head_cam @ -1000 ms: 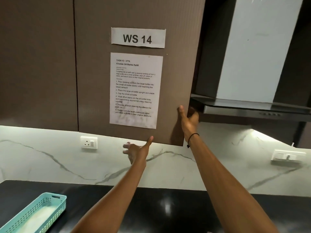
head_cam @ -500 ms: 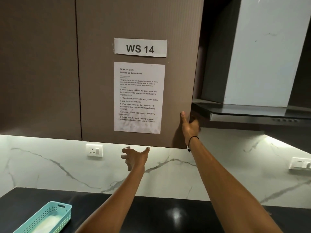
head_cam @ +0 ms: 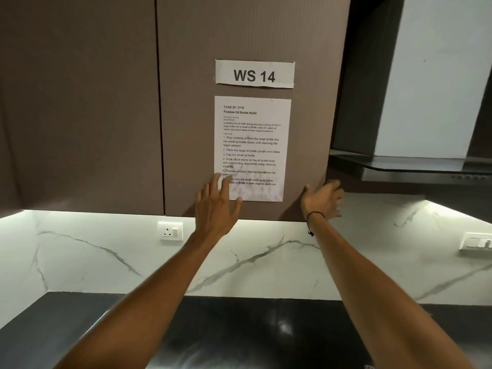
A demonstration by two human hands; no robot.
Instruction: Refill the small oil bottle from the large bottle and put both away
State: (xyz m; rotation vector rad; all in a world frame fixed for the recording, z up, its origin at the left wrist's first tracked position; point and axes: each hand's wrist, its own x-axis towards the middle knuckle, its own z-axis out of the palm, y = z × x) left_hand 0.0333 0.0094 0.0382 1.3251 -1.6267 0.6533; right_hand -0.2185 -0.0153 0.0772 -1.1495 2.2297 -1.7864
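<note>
Head view: the left hand (head_cam: 217, 206) has risen, fingers spread, onto the brown matte cabinet door (head_cam: 245, 43), while the right hand (head_cam: 323, 199), open and blurred, has slipped off its right edge. Both hands empty; neither oil bottle is visible, so the door probably closes on them.

A: What hangs on the wall?
B: Brown upper cabinets (head_cam: 80, 102), one door bearing a "WS 14" label (head_cam: 254, 74) and a printed sheet (head_cam: 253, 147); a range hood (head_cam: 415, 166) to the right.
A: Below?
B: White marble backsplash (head_cam: 266, 257), lit from under the cabinets, with a socket (head_cam: 170, 231), above a glossy black surface (head_cam: 239, 328)
</note>
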